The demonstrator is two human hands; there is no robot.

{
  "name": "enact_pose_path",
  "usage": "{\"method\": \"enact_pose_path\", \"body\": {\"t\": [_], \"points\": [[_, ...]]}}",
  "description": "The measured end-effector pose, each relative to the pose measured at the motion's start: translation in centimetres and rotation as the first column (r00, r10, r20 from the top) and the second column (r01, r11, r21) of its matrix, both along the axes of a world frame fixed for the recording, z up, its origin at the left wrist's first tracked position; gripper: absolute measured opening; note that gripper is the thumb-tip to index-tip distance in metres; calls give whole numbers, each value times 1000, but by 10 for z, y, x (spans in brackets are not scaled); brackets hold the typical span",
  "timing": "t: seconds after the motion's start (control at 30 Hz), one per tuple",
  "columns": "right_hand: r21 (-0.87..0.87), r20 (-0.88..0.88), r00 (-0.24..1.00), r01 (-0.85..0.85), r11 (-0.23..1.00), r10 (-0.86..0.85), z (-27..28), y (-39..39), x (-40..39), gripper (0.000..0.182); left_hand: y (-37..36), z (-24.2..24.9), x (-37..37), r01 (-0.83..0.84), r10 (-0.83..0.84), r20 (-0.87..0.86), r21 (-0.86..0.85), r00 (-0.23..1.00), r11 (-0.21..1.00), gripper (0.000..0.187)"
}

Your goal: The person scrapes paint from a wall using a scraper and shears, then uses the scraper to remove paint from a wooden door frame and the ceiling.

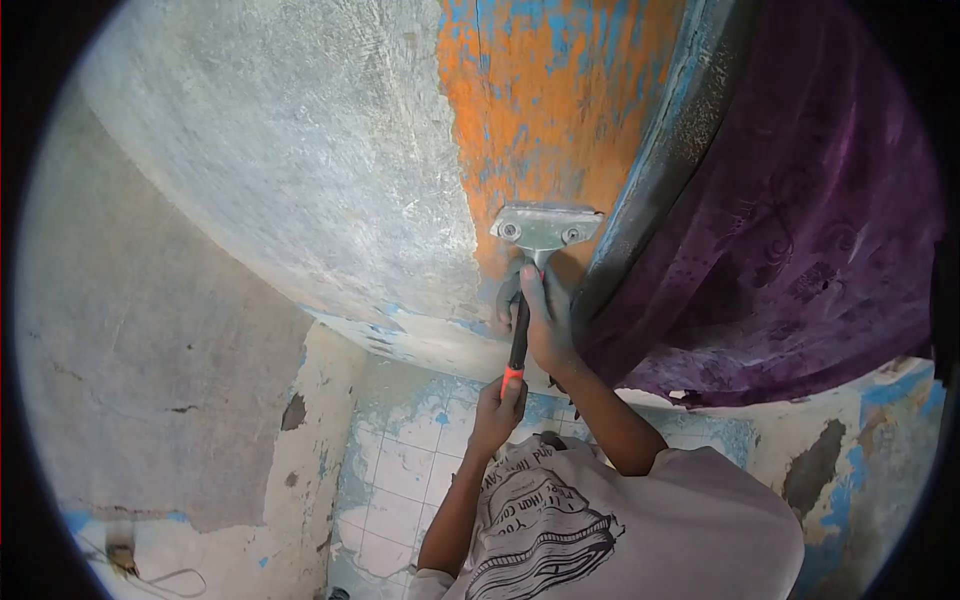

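Note:
A long-handled scraper (pixel 543 228) has its wide metal head against a strip of orange paint (pixel 560 110) with blue patches on the wall. My right hand (pixel 548 318) is closed around the upper part of its black handle, just below the head. Lower down, my left hand (pixel 497 415) is wrapped around the handle's end, near an orange band. To the left of the head, the wall surface (pixel 330 130) is bare grey-white, with a ragged edge along the paint.
A dark frame edge (pixel 655 185) with blue paint runs along the strip's right side. Beyond it hangs a purple curtain (pixel 800 230). Below are floor tiles (pixel 400 460) covered with pale and blue flakes. A small box with a loose cable (pixel 122 558) is at lower left.

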State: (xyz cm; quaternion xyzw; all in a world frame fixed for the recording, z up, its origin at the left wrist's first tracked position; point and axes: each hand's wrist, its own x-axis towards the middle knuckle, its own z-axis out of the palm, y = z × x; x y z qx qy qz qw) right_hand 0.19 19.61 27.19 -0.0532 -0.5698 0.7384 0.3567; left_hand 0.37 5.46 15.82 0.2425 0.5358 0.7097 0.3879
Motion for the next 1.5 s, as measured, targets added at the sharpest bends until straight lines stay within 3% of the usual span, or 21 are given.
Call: {"method": "enact_pose_path", "body": {"t": [0.1,0.3,0.37,0.43,0.5,0.6,0.63,0.67,0.7,0.77,0.87,0.93,1.03,1.07,1.17,1.2,1.23,1.3,1.37,1.43,1.5], "points": [[-39,-7,996,-84,996,84,-29,1,3,28,3,-29,28,-68,71,60,-43,996,997,47],[-27,90,975,-199,980,201,-14,2,21,37,1,14,66,-184,213,217,-146,953,972,53],[102,43,969,-248,963,245,8,9,24,43,7,49,62,-267,285,78,-178,955,947,55],[28,-30,937,-347,938,348,21,9,27,35,11,74,52,-265,269,33,-98,963,959,57],[62,-29,924,-380,923,382,14,13,32,35,19,69,49,-278,283,49,-91,958,956,57],[-17,147,909,-391,920,389,-8,10,53,35,28,24,66,-323,340,93,-159,936,933,55],[-127,152,909,-371,920,387,-22,4,61,33,34,33,83,-421,417,-68,-216,906,881,56],[-149,141,919,-347,926,367,-46,2,67,32,31,-17,94,-457,401,-259,-210,878,864,58],[-150,175,926,-312,938,336,-58,0,77,31,25,-36,99,-182,226,323,-159,919,970,59],[-142,259,924,-253,957,282,-84,-3,92,31,25,-46,103,-108,135,368,-93,920,990,60],[-75,292,921,-248,966,259,-68,-9,97,28,25,-23,86,-67,106,334,-126,937,990,61],[139,318,943,-149,979,99,-42,-19,88,25,28,-7,67,-58,82,200,-120,976,991,62],[319,299,953,-52,946,-49,-3,-25,71,25,23,16,35,-19,18,223,3,975,1000,64],[313,242,966,9,950,-89,-1,-29,65,23,15,19,30,-2,1,221,8,975,1000,64],[276,152,953,215,937,-263,-7,-44,53,19,-3,31,4,-139,150,-83,124,985,982,62],[189,157,941,268,945,-298,-10,-53,53,17,-22,36,-16,49,-32,-198,86,980,995,66],[185,150,937,287,940,-316,-19,-61,54,17,-31,50,-27,69,-50,-207,83,977,994,66],[126,176,897,387,913,-405,-48,-79,60,23,-41,79,-38,58,-33,-481,37,876,998,63],[150,241,833,474,867,-497,-61,-108,58,28,-43,102,-46,114,-51,-529,88,847,990,55],[266,246,765,538,800,-595,-83,-133,56,31,-40,116,-47,57,-7,-729,45,685,997,47],[280,301,751,520,807,-588,-83,-149,61,34,-28,124,-47,33,-37,-418,-19,908,999,25]]}}
